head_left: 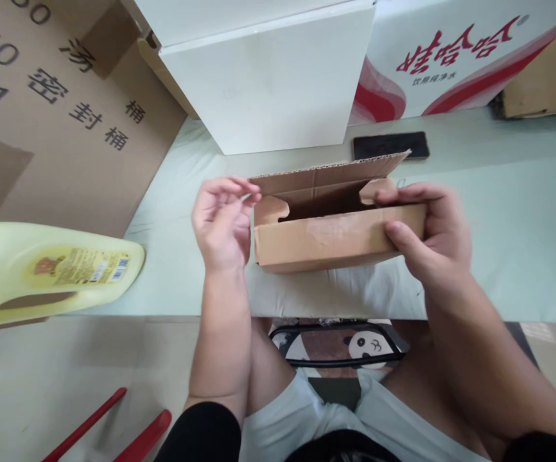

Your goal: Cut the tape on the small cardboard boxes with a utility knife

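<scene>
A small brown cardboard box (pixel 326 240) is held at a tilt just over the near part of the table, its lid raised at the back and its dark inside partly showing. My right hand (pixel 432 234) grips its right end, thumb on the front wall and fingers by the right side flap (pixel 377 190). At the left end, my left hand (pixel 225 221) has loosely bent fingers, the tips beside the lid's (pixel 326 179) left corner; whether they touch it is unclear. The left side flap (pixel 271 210) leans inward. What lies deep inside the box is hidden.
Behind the box lies a black phone (pixel 391 145) on the pale green table cover (pixel 513 244). A white box (pixel 268 83) and a printed water carton (pixel 432 64) stand at the back. At left are a large carton (pixel 66 147) and a yellow bottle (pixel 56 273).
</scene>
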### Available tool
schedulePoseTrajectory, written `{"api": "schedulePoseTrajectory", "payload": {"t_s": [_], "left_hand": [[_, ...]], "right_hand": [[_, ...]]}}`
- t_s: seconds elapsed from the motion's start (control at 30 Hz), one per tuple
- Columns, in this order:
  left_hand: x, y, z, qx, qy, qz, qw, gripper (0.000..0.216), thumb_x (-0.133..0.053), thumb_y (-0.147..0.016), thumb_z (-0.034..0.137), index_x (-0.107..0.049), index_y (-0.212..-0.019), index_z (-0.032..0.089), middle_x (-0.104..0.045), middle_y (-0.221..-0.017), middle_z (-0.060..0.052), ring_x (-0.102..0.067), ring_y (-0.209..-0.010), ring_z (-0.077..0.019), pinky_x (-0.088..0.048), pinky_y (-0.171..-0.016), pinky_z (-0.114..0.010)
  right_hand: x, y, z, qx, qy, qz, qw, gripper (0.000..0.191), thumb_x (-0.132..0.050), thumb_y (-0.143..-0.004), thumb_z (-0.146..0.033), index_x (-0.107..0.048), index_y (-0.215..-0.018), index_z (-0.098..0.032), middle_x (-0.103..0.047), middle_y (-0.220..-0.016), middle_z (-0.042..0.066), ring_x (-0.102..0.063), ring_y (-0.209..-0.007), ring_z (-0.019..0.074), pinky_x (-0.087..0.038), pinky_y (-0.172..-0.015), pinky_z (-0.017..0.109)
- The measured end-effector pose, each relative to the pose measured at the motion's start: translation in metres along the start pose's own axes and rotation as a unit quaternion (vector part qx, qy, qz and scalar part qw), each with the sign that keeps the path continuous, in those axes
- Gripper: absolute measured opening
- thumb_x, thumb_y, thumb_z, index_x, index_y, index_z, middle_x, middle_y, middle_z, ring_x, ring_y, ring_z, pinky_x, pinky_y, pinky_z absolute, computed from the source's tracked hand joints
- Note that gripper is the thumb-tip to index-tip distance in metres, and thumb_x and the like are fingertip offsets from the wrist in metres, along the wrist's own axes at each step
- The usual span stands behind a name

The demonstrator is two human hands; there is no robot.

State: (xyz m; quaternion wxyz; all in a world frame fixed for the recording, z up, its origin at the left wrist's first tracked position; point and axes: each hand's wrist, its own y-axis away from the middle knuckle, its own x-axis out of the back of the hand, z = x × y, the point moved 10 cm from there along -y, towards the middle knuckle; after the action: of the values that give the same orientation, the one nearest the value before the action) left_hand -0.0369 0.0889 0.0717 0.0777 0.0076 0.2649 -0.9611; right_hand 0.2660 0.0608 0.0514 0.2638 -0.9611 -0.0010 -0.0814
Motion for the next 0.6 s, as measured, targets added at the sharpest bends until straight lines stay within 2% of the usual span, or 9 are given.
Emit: {"api": "schedulePoseTrajectory", "payload": {"t_s": [0.07, 0.1, 0.17, 0.23, 0.33, 0.4, 0.5, 0.53, 0.6], "left_hand": [[0.012, -0.001, 0.000, -0.008, -0.017, 0.039, 0.999, 0.026, -0.074, -0.087, 0.050, -0.064, -0.103, 0.033, -0.068, -0.116, -0.001, -0.069, -0.110, -0.0207, -0.059, -0.094, -0.037], [0.013, -0.001, 0.002, -0.015, -0.039, 0.035, 0.999, 0.033, -0.075, -0.086, 0.056, -0.064, -0.109, 0.034, -0.068, -0.123, -0.001, -0.066, -0.118, -0.0218, -0.057, -0.098, -0.038], [0.000, -0.001, 0.005, -0.026, -0.069, -0.023, 0.997, 0.043, -0.077, -0.085, 0.059, -0.067, -0.119, 0.035, -0.069, -0.132, -0.001, -0.064, -0.128, -0.0236, -0.055, -0.105, -0.039], [-0.019, 0.002, 0.009, -0.030, -0.079, -0.101, 0.991, 0.034, -0.077, -0.088, 0.051, -0.073, -0.115, 0.032, -0.075, -0.123, -0.002, -0.069, -0.120, -0.0229, -0.056, -0.104, -0.039], [-0.039, 0.008, 0.013, -0.039, -0.108, -0.172, 0.978, 0.010, -0.072, -0.092, 0.032, -0.079, -0.089, 0.025, -0.081, -0.095, -0.002, -0.077, -0.095, -0.0206, -0.061, -0.094, -0.039], [-0.044, 0.009, 0.016, -0.051, -0.123, -0.183, 0.974, 0.016, -0.070, -0.090, 0.023, -0.077, -0.076, 0.023, -0.081, -0.084, -0.002, -0.078, -0.087, -0.0200, -0.063, -0.092, -0.039], [-0.047, 0.010, 0.017, -0.055, -0.148, -0.188, 0.970, 0.017, -0.071, -0.085, 0.016, -0.074, -0.070, 0.021, -0.081, -0.083, -0.002, -0.077, -0.087, -0.0200, -0.064, -0.091, -0.039], [-0.047, 0.009, 0.017, -0.051, -0.155, -0.189, 0.968, 0.016, -0.071, -0.085, 0.016, -0.073, -0.069, 0.021, -0.081, -0.083, -0.002, -0.077, -0.087, -0.0202, -0.064, -0.091, -0.039], [-0.049, 0.009, 0.017, -0.040, -0.169, -0.197, 0.965, 0.016, -0.071, -0.084, 0.017, -0.071, -0.069, 0.021, -0.080, -0.084, -0.003, -0.077, -0.089, -0.0211, -0.064, -0.090, -0.040]], "right_hand": [[-0.003, 0.001, 0.003, 0.011, 0.005, 0.000, 1.000, 0.044, -0.073, -0.089, -0.023, -0.060, -0.131, -0.030, -0.065, -0.140, 0.007, -0.060, -0.136, 0.0220, -0.047, -0.119, 0.042], [-0.005, 0.001, 0.006, 0.009, 0.004, -0.006, 1.000, 0.049, -0.073, -0.089, -0.023, -0.058, -0.134, -0.031, -0.058, -0.148, 0.008, -0.055, -0.143, 0.0222, -0.044, -0.122, 0.042], [-0.009, 0.001, 0.013, -0.005, -0.007, -0.018, 1.000, 0.059, -0.073, -0.088, -0.023, -0.053, -0.142, -0.036, -0.044, -0.162, 0.006, -0.047, -0.150, 0.0222, -0.041, -0.125, 0.042], [-0.011, 0.001, 0.016, -0.003, -0.016, -0.022, 1.000, 0.070, -0.074, -0.089, -0.026, -0.045, -0.150, -0.043, -0.036, -0.169, 0.003, -0.044, -0.154, 0.0235, -0.039, -0.128, 0.045], [-0.010, 0.001, 0.012, 0.020, -0.005, -0.019, 1.000, 0.079, -0.073, -0.090, -0.035, -0.034, -0.157, -0.049, -0.036, -0.170, -0.002, -0.041, -0.156, 0.0274, -0.033, -0.131, 0.056], [-0.011, 0.001, 0.012, 0.007, 0.022, -0.027, 0.999, 0.066, -0.071, -0.092, -0.037, -0.044, -0.152, -0.046, -0.044, -0.167, -0.002, -0.041, -0.157, 0.0293, -0.030, -0.131, 0.059], [-0.012, 0.003, 0.016, -0.039, 0.063, -0.049, 0.996, 0.028, -0.067, -0.094, -0.036, -0.072, -0.122, -0.035, -0.056, -0.159, 0.000, -0.039, -0.157, 0.0326, -0.027, -0.132, 0.061], [-0.012, 0.003, 0.017, -0.048, 0.068, -0.050, 0.995, 0.020, -0.066, -0.095, -0.036, -0.075, -0.113, -0.032, -0.058, -0.157, 0.001, -0.039, -0.157, 0.0336, -0.026, -0.132, 0.061], [-0.010, 0.003, 0.016, -0.051, 0.067, -0.043, 0.996, 0.017, -0.066, -0.094, -0.035, -0.078, -0.106, -0.030, -0.059, -0.155, 0.001, -0.038, -0.157, 0.0346, -0.025, -0.133, 0.063]]}}
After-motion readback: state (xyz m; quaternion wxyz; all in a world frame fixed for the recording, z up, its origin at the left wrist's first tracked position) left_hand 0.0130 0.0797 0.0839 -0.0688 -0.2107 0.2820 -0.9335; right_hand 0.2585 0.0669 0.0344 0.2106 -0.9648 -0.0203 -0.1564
